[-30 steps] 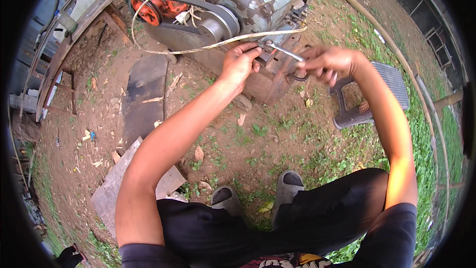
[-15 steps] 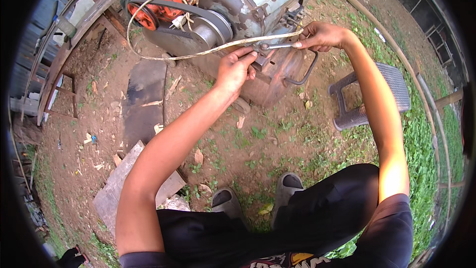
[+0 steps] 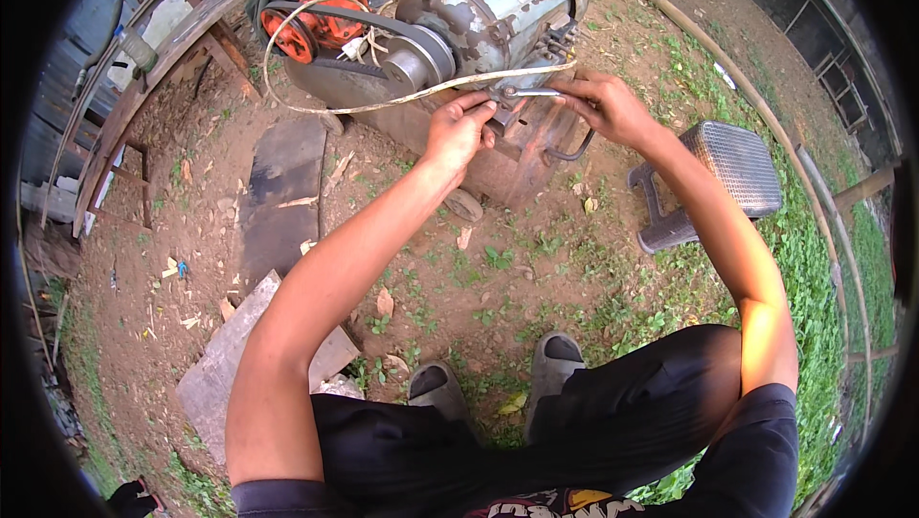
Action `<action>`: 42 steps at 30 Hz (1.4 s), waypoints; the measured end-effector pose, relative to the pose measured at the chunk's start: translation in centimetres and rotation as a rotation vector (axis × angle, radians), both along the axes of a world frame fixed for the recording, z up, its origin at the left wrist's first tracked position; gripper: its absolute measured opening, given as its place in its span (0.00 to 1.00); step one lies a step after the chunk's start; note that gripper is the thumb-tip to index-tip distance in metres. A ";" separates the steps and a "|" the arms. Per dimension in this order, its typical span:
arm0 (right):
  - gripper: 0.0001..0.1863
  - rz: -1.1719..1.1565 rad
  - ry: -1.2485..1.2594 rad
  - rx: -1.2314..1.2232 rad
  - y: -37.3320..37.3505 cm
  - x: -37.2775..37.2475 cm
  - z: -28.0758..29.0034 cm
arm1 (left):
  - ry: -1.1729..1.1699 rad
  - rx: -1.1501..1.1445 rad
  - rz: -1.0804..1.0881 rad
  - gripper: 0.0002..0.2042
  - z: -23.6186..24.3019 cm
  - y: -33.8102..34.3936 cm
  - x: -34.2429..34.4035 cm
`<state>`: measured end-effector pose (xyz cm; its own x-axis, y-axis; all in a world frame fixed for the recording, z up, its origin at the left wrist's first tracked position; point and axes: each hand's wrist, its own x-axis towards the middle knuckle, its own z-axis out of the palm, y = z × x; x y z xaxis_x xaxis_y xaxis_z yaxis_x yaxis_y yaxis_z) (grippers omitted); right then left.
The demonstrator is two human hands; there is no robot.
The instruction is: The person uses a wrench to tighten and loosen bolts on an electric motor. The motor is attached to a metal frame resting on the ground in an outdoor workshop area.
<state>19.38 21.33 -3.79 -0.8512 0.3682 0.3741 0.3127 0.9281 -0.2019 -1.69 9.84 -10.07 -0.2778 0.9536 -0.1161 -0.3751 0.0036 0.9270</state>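
Hands have closed in together: right hand (image 3: pixel 608 108) grips the wrench (image 3: pixel 532 92) on the motor (image 3: pixel 488 6), left hand (image 3: pixel 458 130) pinches beside it.

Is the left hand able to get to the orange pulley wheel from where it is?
Probably yes. The left hand rests on the machine's base, and only the pale cord crosses the open gap to the orange pulley wheel.

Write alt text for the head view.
Seen from above, a squatting person's right hand holds a metal wrench against a worn grey motor on dirt, while the left hand steadies the fitting beside it.
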 end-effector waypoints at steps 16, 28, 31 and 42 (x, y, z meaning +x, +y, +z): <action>0.16 -0.358 0.046 -0.403 -3.5 -1.2 1.1 | 0.013 -0.022 0.013 0.18 -0.2 -0.2 -0.2; 0.25 -0.182 0.065 -0.322 -8.9 -3.3 0.6 | -0.032 0.001 -0.024 0.18 -0.3 0.1 -0.2; 0.27 -0.209 -0.009 -0.295 -9.1 -3.5 1.0 | -0.015 -0.013 -0.022 0.17 0.0 -0.1 0.1; 0.28 -0.185 -0.007 -0.292 -9.6 -4.9 1.2 | 0.010 0.008 0.002 0.18 -0.2 -0.2 -0.1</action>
